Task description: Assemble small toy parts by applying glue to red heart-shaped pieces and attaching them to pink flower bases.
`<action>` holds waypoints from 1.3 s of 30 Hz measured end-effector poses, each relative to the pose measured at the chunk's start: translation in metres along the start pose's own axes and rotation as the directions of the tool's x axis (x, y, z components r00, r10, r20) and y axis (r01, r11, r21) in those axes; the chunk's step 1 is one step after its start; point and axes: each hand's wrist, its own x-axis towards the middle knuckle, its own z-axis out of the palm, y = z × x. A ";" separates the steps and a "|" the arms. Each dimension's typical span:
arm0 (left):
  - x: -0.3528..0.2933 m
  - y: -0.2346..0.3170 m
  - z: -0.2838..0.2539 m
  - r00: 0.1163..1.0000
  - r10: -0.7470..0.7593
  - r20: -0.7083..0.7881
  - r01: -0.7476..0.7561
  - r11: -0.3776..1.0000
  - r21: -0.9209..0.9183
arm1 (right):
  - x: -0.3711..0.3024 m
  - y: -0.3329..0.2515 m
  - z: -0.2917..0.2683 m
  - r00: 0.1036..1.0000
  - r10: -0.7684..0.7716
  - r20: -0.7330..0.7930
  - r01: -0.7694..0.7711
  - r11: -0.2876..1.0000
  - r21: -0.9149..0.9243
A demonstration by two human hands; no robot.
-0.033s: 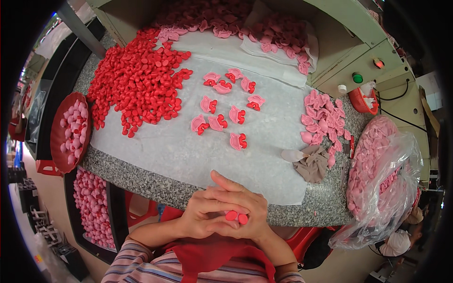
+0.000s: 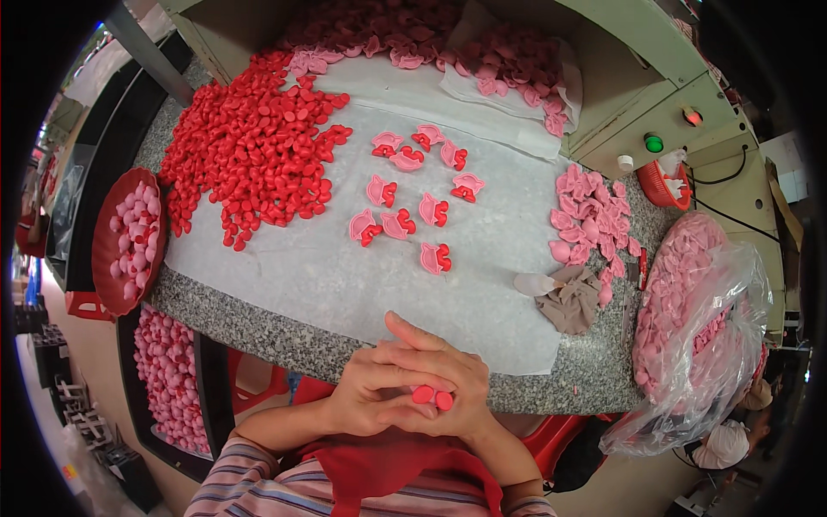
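Observation:
Near the front edge of the table my left hand (image 2: 366, 396) and my right hand (image 2: 465, 383) are closed together, fingers overlapping. A red plastic piece with two rounded ends (image 2: 432, 397) pokes out between them; whatever else they enclose is hidden. Ahead of the hands, several joined pink-and-red plastic pieces (image 2: 435, 258) lie spread on a white sheet (image 2: 301, 271). A large heap of loose red plastic pieces (image 2: 250, 142) covers the sheet's left part. Loose pink curved pieces (image 2: 590, 211) are piled at the right.
A grey cloth (image 2: 570, 300) and a small white bottle (image 2: 534, 284) lie at right. Beyond stands a pink-filled basket (image 2: 676, 302) under clear plastic. At left are a red bowl (image 2: 103, 250) and a dark bin of pink balls (image 2: 168, 379). A machine housing (image 2: 620, 129) borders the back.

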 end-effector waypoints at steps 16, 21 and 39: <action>0.005 0.005 0.001 0.999 -0.013 0.044 0.011 0.998 0.054 | 0.000 -0.002 -0.003 0.999 -0.050 -0.021 0.050 0.999 -0.013; 0.006 0.005 0.001 0.998 0.025 0.060 -0.028 0.998 0.061 | 0.000 -0.003 -0.005 0.998 -0.062 -0.015 0.061 0.997 -0.050; 0.004 0.006 0.003 0.998 -0.014 0.062 0.009 0.998 0.069 | -0.002 -0.003 -0.005 0.998 -0.066 -0.020 0.065 0.997 -0.039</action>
